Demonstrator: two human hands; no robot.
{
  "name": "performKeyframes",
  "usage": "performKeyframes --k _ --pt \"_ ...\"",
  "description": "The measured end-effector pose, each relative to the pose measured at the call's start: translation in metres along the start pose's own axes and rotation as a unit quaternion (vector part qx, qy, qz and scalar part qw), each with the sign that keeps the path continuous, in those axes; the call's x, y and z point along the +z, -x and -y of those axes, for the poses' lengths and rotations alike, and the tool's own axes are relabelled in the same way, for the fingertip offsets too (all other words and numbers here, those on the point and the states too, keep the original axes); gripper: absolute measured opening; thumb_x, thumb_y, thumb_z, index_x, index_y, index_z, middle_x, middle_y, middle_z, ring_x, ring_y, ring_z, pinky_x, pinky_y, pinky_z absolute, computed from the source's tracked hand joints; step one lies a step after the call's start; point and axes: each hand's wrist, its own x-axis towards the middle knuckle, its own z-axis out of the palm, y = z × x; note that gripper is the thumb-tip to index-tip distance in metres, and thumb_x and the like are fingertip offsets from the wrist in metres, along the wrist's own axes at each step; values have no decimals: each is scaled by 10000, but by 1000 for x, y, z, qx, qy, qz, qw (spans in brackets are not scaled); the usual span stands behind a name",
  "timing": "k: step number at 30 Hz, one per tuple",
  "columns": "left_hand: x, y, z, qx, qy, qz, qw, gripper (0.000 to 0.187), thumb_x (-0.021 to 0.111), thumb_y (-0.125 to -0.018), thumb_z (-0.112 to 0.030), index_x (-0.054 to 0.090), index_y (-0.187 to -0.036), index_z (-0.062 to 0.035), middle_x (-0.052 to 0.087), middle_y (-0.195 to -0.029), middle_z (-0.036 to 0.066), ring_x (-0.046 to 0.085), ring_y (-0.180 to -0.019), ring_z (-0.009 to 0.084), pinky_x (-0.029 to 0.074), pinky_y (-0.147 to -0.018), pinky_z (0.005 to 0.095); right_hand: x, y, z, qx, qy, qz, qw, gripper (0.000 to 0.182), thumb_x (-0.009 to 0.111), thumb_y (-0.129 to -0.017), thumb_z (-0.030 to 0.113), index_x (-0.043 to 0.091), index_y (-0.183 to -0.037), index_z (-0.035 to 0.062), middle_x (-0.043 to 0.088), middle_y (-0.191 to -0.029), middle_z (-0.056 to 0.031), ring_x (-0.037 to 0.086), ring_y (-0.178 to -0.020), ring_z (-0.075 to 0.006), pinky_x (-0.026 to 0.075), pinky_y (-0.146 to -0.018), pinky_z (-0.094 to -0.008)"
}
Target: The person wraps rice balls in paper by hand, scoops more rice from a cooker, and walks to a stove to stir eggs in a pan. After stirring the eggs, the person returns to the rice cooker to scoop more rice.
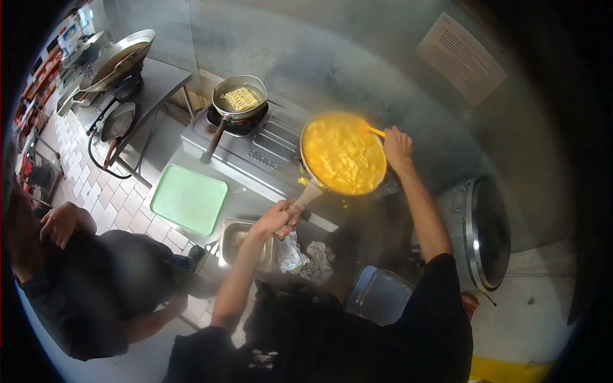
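My left hand [279, 219] is wrapped round the pale handle [310, 192] of a frying pan on the right side of the gas stove [265, 137]. Thick yellow food in lumps and sauce [343, 153] fills the pan nearly to its rim. In my right hand [398, 145] is an orange spatula [373, 129], its head dipping into the food at the pan's upper right edge. On the left burner stands a small saucepan [217, 138] with a block of instant noodles [240, 99] in liquid.
A light green tray [189, 199] lies left of my forearm, near a metal container [228, 250] and crumpled cloth [318, 262]. A clear plastic tub [382, 297] and a large lidded pot [488, 233] are at right. Another person [121, 281] stands close at left. A wok [121, 60] sits back left.
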Motion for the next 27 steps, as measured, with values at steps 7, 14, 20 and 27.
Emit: performKeyframes --k 7,14,20,27 --pt "9 7 -9 -8 -3 -10 1000 372 496 -1001 -274 440 -1327 -104 398 -626 -39 303 -386 25 260 -322 184 -3 -34 9 -15 -80 60 995 161 559 -896 120 640 -1035 109 588 -999 -132 610 -940 -368 473 -789 -483" --pt "-2 7 -13 -21 -7 0 1000 423 475 -998 -254 412 -1375 -72 408 -648 -14 328 -385 42 296 -315 201 17 -77 9 -122 -85 26 989 168 548 -912 104 619 -1062 133 567 -1025 -105 566 -995 -335 404 -851 -496" --pt "-4 7 -11 -21 -2 -2 1000 430 478 -997 -263 419 -1381 -78 412 -654 -15 325 -388 35 295 -318 196 -1 -106 49 -247 -55 26 967 178 560 -879 81 613 -1033 153 556 -1000 -67 540 -1017 -270 375 -873 -461" --pt "-4 5 -9 -12 -5 -14 1000 348 486 -1007 -263 462 -1292 -64 401 -625 -31 298 -380 30 278 -329 187 -19 -126 107 -471 144 24 870 207 561 -867 190 648 -1047 243 562 -1028 -50 540 -1048 -251 380 -941 -517"
